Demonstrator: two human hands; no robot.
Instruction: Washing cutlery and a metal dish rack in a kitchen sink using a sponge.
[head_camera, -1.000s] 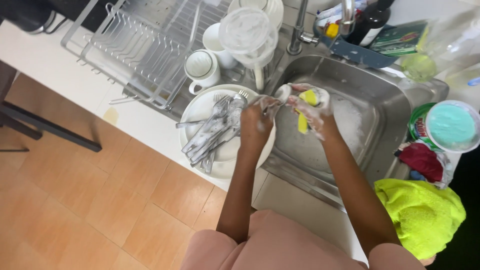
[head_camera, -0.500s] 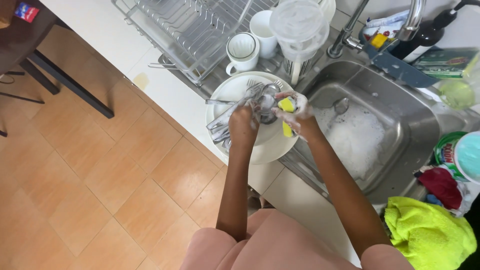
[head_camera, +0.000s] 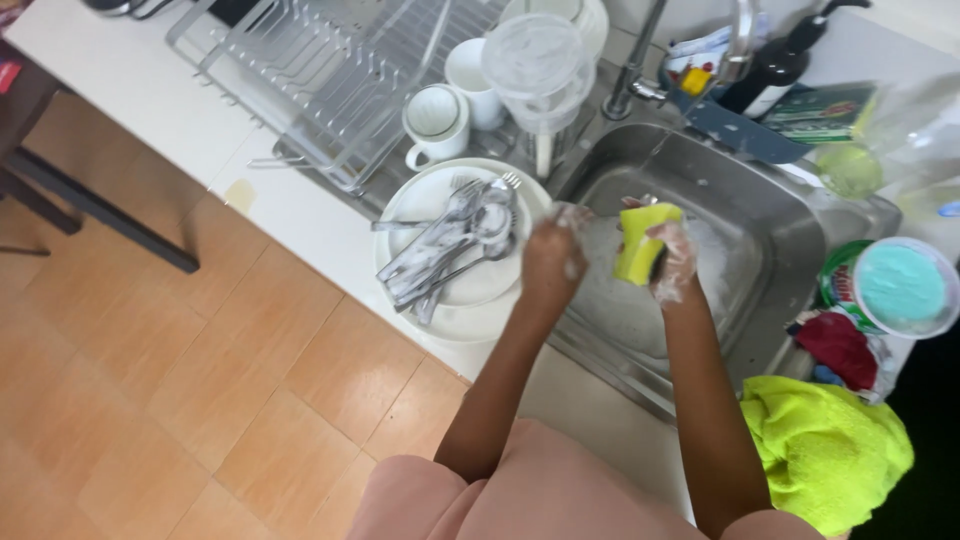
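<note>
Over stainless steel sink basin (head_camera: 770, 230), near its left edge: right hand (head_camera: 668, 262), soapy, fingers clamped around yellow rectangular sponge (head_camera: 640, 240), dark strip showing at sponge's lower edge, nature unclear. Left hand (head_camera: 552, 262) just beside, knuckles up, foam on back, fingers curled together; something small possibly pinched at fingertips, blurred, cannot tell what or whether anything held. Hands close, not visibly touching. Left of hands on white counter: stack of white round plates (head_camera: 450, 300) carrying heap of metal forks and spoons (head_camera: 455, 245), individual pieces hard to separate. Behind plates: white ceramic mug (head_camera: 436, 122), wire dish rack (head_camera: 330, 80) cut off at top edge, clear plastic jug with lid (head_camera: 535, 65). Tap (head_camera: 640, 60) partly out of frame. Right of basin: round tub of turquoise paste (head_camera: 905, 285), red cloth (head_camera: 840, 345), lime-green towel (head_camera: 825, 450) partly hidden by right forearm.
</note>
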